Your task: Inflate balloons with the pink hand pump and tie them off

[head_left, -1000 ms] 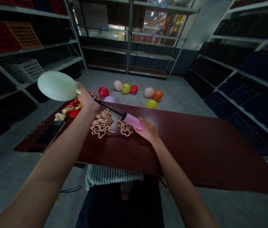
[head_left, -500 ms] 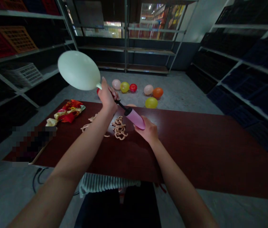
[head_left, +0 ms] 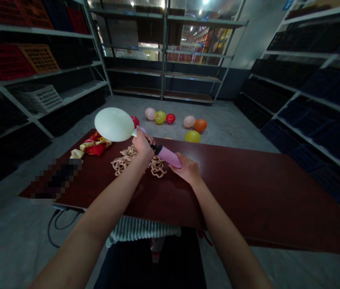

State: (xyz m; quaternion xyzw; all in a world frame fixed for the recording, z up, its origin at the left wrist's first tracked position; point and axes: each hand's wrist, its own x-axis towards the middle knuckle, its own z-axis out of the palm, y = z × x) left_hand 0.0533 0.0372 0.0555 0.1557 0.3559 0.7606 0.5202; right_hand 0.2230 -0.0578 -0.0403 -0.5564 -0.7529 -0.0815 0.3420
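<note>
A pale, inflated balloon (head_left: 114,124) points away to the left, its neck at the fingers of my left hand (head_left: 143,143). That hand is closed round the balloon's neck and the front end of a hand pump, whose nozzle is hidden. The pump (head_left: 170,156) has a pink barrel and a black collar. My right hand (head_left: 187,167) grips the barrel's near end. Below them, on the dark red-brown table (head_left: 236,188), lie tangled beige long balloons (head_left: 123,161), partly behind my left wrist. Left of these sits a heap of red and cream uninflated balloons (head_left: 97,148).
Inflated balloons, among them a yellow one (head_left: 192,136) and an orange one (head_left: 200,125), lie on the floor beyond the table. Shelves with crates (head_left: 39,58) stand at left and dark bins at right. A cable (head_left: 52,228) hangs at the table's left front.
The pump's black rod has slid into the pink barrel, bringing my hands closer together. My left hand and the balloon sit lower in view. The camera has tilted up slightly.
</note>
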